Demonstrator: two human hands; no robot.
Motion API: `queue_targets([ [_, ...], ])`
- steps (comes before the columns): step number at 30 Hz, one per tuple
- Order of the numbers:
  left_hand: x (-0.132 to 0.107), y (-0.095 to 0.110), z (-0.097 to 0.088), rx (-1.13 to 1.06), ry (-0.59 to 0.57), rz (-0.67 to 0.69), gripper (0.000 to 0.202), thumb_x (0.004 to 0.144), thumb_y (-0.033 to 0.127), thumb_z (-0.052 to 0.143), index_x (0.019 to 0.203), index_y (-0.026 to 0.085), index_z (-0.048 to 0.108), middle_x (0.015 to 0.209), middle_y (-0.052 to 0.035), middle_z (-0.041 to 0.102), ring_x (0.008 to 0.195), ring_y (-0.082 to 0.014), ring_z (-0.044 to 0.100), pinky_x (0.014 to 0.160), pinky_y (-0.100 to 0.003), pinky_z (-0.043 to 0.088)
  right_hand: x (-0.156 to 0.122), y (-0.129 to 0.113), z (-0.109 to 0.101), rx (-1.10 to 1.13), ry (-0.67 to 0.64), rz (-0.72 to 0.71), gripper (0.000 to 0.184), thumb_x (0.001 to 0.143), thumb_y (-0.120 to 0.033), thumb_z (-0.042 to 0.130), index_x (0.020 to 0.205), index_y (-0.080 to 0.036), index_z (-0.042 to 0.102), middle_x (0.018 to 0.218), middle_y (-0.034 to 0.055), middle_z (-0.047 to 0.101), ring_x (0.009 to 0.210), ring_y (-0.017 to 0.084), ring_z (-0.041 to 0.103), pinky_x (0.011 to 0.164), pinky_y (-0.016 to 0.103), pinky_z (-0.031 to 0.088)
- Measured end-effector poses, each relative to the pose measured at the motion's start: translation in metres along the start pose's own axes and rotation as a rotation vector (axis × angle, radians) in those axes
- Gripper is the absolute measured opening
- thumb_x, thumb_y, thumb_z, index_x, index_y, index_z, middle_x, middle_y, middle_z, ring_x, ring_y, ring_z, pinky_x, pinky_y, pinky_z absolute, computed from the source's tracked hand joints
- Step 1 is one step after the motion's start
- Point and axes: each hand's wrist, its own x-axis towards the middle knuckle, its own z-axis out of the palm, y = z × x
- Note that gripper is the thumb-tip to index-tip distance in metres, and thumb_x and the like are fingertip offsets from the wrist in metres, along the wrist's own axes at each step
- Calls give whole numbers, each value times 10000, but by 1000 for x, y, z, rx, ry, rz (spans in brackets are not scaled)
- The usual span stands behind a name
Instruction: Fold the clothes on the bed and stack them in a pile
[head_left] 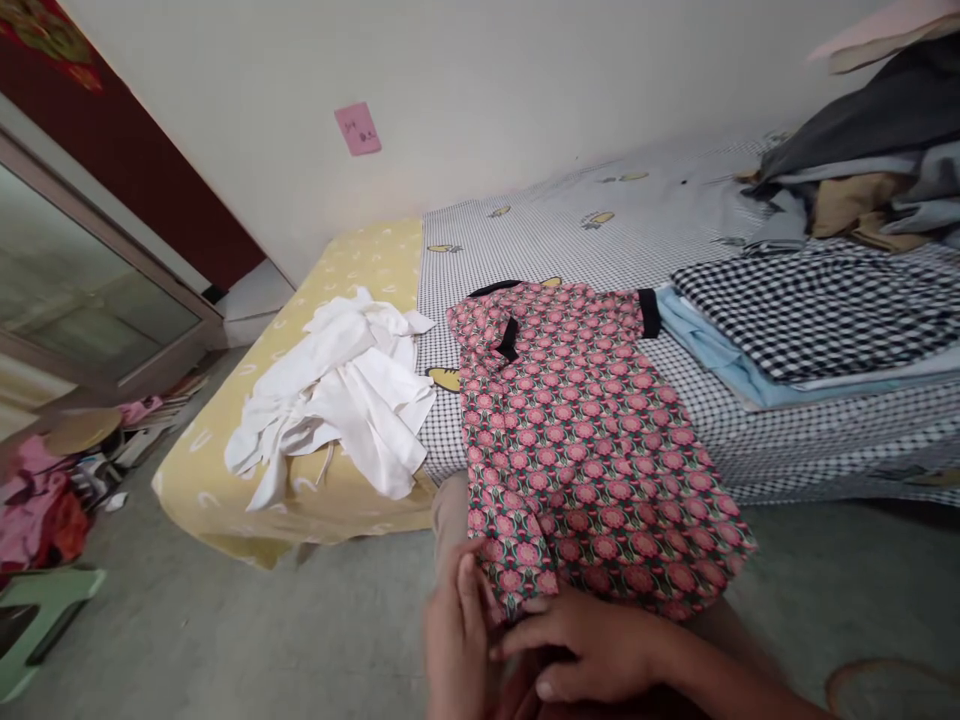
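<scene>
A pink flower-patterned dress (585, 440) with black trim at the neck and sleeve lies spread over the edge of the bed, its hem hanging down to my lap. My left hand (456, 640) sits at the hem's lower left corner, fingers together and touching the cloth. Beside it, my right hand (592, 650) rests on the hem's bottom edge with fingers stretched flat against the fabric.
A crumpled white garment (341, 395) lies on the yellow sheet (375, 260) to the left. Folded checked cloth (817, 310) and light-blue cloth (720, 365) sit on the checked bed (570, 230) at right, with piled clothes (870, 170) behind. Clutter (45, 500) and a green stool (37, 610) stand on the floor at left.
</scene>
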Motion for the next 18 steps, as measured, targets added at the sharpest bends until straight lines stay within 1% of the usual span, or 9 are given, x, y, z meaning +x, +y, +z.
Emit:
queue_targets([
  [2, 7, 11, 0, -75, 151, 23, 493, 981, 558, 353, 1075, 186, 663, 574, 30, 563, 512, -158, 554, 499, -256, 470, -1, -7, -6, 95, -27, 32, 592, 819, -336, 637, 1410, -314, 610, 1461, 60, 587, 1309, 271, 531, 1110, 404, 365],
  [3, 10, 18, 2, -83, 191, 67, 425, 987, 500, 372, 1066, 191, 654, 604, 30, 568, 534, -151, 558, 524, -255, 486, -1, -9, -7, 103, -30, 43, 597, 815, -328, 636, 1410, -315, 609, 1455, 63, 591, 1296, 274, 539, 1101, 409, 373],
  [5, 19, 28, 10, -34, 203, 194, 306, 982, 333, 389, 1054, 207, 659, 722, -1, 628, 648, -152, 607, 628, -270, 535, 0, -9, -7, 69, -18, 47, 565, 805, -341, 640, 1369, -304, 649, 1386, 77, 632, 1230, 286, 572, 1061, 429, 403],
  [7, 27, 30, 24, 57, 132, 325, 337, 930, 145, 379, 1064, 225, 678, 908, -42, 680, 831, -163, 652, 760, -300, 564, 1, -5, -2, 29, 6, 38, 498, 795, -355, 642, 1283, -286, 711, 1268, 76, 691, 1149, 287, 604, 1017, 436, 431],
  [9, 34, 23, 41, 147, 27, 401, 486, 842, -1, 355, 1102, 238, 689, 1090, -62, 677, 1006, -167, 651, 879, -321, 563, 3, 2, 4, 8, 23, 22, 440, 787, -344, 642, 1209, -281, 747, 1220, 66, 714, 1145, 287, 609, 1024, 433, 430],
  [11, 40, 6, 57, 214, -43, 421, 559, 788, -61, 344, 1109, 231, 697, 1162, -68, 661, 1077, -165, 642, 933, -328, 561, 3, 9, 10, -25, 27, 25, 413, 784, -320, 641, 1177, -288, 761, 1241, 59, 711, 1184, 286, 601, 1051, 424, 415],
  [13, 45, -12, 68, 256, -46, 427, 517, 812, -51, 356, 1088, 215, 703, 1162, -73, 660, 1091, -170, 642, 951, -346, 565, 2, 13, 12, -55, 24, 38, 406, 801, -301, 622, 1182, -297, 761, 1276, 56, 700, 1202, 275, 604, 1052, 402, 417],
  [15, 48, -27, 73, 282, -44, 445, 472, 854, -24, 362, 1076, 213, 704, 1167, -73, 664, 1105, -172, 642, 959, -355, 566, -1, 12, 8, -53, 1, 44, 389, 823, -292, 595, 1171, -291, 768, 1284, 54, 700, 1191, 263, 619, 1029, 376, 437],
  [18, 48, -36, 74, 338, -23, 472, 473, 869, -17, 348, 1075, 211, 707, 1192, -82, 671, 1106, -171, 649, 948, -347, 574, -6, 1, -12, 22, -51, 60, 360, 831, -289, 595, 1139, -277, 783, 1185, 44, 748, 1098, 241, 674, 956, 338, 483],
])
